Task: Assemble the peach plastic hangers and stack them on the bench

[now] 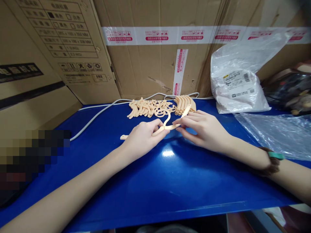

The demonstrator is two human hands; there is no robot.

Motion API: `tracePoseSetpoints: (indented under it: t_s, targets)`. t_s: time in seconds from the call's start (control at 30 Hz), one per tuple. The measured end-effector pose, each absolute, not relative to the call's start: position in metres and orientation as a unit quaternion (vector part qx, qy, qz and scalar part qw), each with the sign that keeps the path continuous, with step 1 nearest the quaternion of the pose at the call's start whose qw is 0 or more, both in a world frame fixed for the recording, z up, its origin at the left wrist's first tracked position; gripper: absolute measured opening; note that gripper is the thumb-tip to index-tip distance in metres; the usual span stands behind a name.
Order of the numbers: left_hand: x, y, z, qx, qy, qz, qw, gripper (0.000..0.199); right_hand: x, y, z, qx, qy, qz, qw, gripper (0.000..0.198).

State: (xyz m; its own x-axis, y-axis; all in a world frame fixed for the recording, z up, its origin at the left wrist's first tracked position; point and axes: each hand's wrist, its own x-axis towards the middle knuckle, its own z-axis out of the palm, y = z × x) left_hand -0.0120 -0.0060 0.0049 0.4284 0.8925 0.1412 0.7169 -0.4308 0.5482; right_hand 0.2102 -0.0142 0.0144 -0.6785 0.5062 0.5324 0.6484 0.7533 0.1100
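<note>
A beige plastic folding clothes hanger [167, 119] is held just above the blue table, its curved hook pointing up and away from me. My left hand [142, 137] is closed on one arm of it, thumb and fingers pinching near the central joint; that arm's end sticks out to the left. With fingertips and thumb, my right hand [202, 129] grips the other arm, whose tip slants up to the right. Beyond my hands lies a heap of loose beige curved pieces [141, 108]. Beside it, a neat stack of beige curved arms [182, 103] stands partly behind the hanger.
Cardboard boxes [145, 64] wall off the back and left of the blue table [155, 187]. A white cable [97, 119] runs along the rear. At right are a white plastic bag [239, 87] and a clear plastic sheet [279, 132]. A blurred-out patch covers the left edge.
</note>
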Motion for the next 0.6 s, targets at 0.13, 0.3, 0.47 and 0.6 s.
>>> tracePoseSetpoints:
  t_s: [0.13,0.3,0.47,0.6]
  targets:
    - [-0.0101,-0.0084,0.0067,0.83,0.485,0.188,0.201,0.032,0.2101,-0.0117,0.0112,-0.337,-0.905,-0.121,0.23,0.018]
    - [-0.009,-0.0112,0.0091,0.847,0.475,0.168,0.171,0.028,0.2098,-0.0113,0.0111,-0.345,-0.908,-0.09,0.221,0.022]
    - [-0.009,-0.0124,0.0095,0.863,0.453,0.157,0.16,0.028,0.21,-0.0123,0.0108,-0.347,-0.912,-0.071,0.206,0.025]
    - [-0.0088,-0.0126,0.0102,0.873,0.439,0.153,0.147,0.027,0.2095,-0.0114,0.0098,-0.348,-0.913,-0.068,0.2,0.029]
